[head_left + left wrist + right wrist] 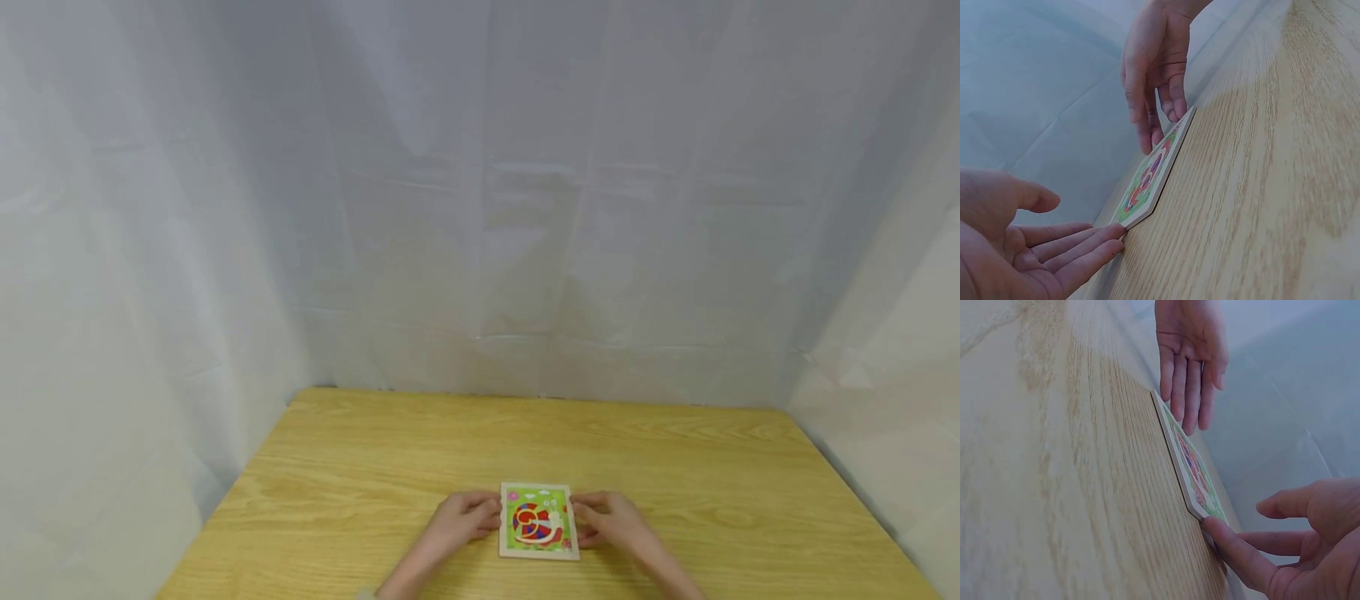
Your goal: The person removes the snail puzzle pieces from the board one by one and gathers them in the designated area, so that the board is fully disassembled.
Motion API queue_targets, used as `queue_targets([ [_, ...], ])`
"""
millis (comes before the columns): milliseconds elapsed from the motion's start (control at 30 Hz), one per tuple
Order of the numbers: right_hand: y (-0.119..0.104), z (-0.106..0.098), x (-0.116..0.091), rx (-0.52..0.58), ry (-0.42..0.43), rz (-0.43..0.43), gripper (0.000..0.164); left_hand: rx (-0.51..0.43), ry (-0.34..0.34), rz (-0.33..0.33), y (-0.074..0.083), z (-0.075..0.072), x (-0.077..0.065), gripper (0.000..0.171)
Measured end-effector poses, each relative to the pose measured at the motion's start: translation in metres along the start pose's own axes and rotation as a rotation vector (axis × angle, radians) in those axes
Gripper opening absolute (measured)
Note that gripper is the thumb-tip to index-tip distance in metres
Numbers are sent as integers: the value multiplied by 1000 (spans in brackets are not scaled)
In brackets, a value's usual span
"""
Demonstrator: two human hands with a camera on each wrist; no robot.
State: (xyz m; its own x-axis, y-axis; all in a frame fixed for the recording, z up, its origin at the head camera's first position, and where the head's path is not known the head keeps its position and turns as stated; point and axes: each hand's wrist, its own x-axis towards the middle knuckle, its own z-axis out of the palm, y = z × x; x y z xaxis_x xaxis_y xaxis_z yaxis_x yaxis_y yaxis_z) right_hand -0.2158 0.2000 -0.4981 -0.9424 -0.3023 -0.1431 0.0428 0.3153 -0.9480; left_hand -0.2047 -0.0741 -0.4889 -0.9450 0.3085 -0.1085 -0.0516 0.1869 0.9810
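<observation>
Fingers (1092, 244) of the left hand (465, 520) are released: we find them nearly straight, tips touching the left edge of a square picture board with a pale wooden frame (538, 553). We record the right hand (611, 517) as likewise released, its thumb apart from its fingers and 1 fingertip touching the board near a corner in the right wrist view. Both hands therefore flank the board from 2 opposite sides.

We note that the board lies flat, face up, on a light yellow-brown wood-grain counter (375, 450), in the part nearest the person. Its green face carries a red, blue and white snail (537, 527) with cream outlines, a pink flower (513, 496) at the upper left corner and white cloud shapes above the snail.

Beyond the counter, creased white sheeting (480, 208) hangs at the back and on the 2 sides. We observe a pale cuff (366, 594) at the left forearm.
</observation>
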Motion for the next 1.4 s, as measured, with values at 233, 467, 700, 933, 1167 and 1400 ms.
queue_targets([
  [233,0,1,-1,5,11,10,41,1,6,28,-1,0,-1,40],
  [467,1,1,0,-3,19,8,41,-1,-5,19,-1,0,-1,39],
  [700,2,0,-1,8,1,-2,41,-17,-19,8,0,-1,-3,39],
  [933,3,0,-3,19,15,-14,41,-15,-8,10,3,-4,-6,41],
  [1167,-2,-2,-5,-40,69,-52,43,2,-4,53,2,-14,-4,45],
  [1400,-10,-1,0,-263,87,-267,31,-15,-3,87,7,-23,-2,45],
])
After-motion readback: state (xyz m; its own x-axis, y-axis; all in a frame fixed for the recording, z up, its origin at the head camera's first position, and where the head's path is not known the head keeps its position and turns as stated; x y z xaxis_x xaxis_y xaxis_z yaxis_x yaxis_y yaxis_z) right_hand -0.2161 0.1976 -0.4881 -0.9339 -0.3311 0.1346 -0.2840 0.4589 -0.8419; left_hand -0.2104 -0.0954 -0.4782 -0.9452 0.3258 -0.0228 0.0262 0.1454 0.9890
